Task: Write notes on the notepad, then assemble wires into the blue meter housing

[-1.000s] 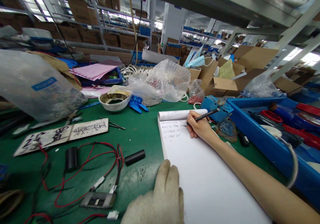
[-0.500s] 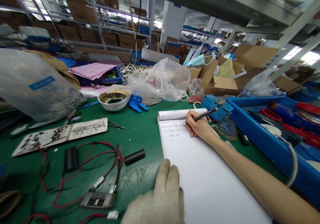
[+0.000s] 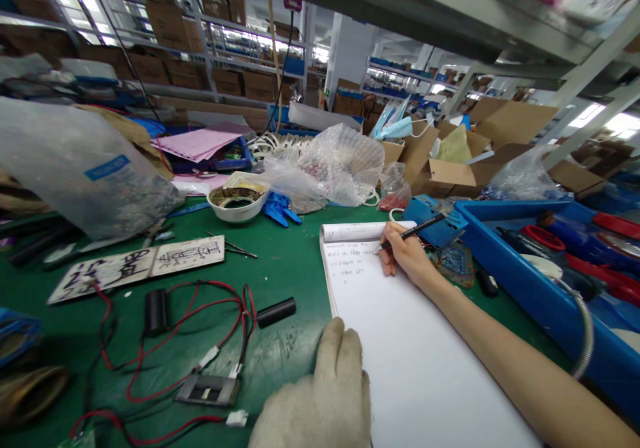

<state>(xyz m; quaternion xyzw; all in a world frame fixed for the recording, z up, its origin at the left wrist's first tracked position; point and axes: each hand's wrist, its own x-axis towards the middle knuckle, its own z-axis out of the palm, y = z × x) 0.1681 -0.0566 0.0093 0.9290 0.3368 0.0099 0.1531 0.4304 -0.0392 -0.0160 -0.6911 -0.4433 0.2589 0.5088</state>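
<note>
An open notepad [image 3: 420, 361] with its top pages folded over lies on the green bench, several lines of handwriting near its top. My bare right hand [image 3: 407, 251] pinches a black pen [image 3: 419, 228], whose tip meets the page at the end of a written line. In a pale knitted glove, my left hand [image 3: 325, 391] rests flat along the notepad's left edge, fingers stretched out and holding nothing. Left of it are red and black wires [image 3: 195, 341] with white connectors, a small dark flat module [image 3: 207, 390] and a black cylinder [image 3: 277, 313].
A blue bin [image 3: 525, 301] with tools stands at the right. Behind are a blue metal box [image 3: 437, 220], bubble wrap [image 3: 345, 161], a white bowl [image 3: 237, 201], a blue glove [image 3: 280, 209] and tweezers [image 3: 237, 248]. A lettered board [image 3: 137, 268] and a large plastic bag [image 3: 85, 168] lie left.
The view has shifted slightly, so bench items appear a little farther right. My right hand and pen have moved slightly right along the written line. My left hand stays flat at the notepad's edge.
</note>
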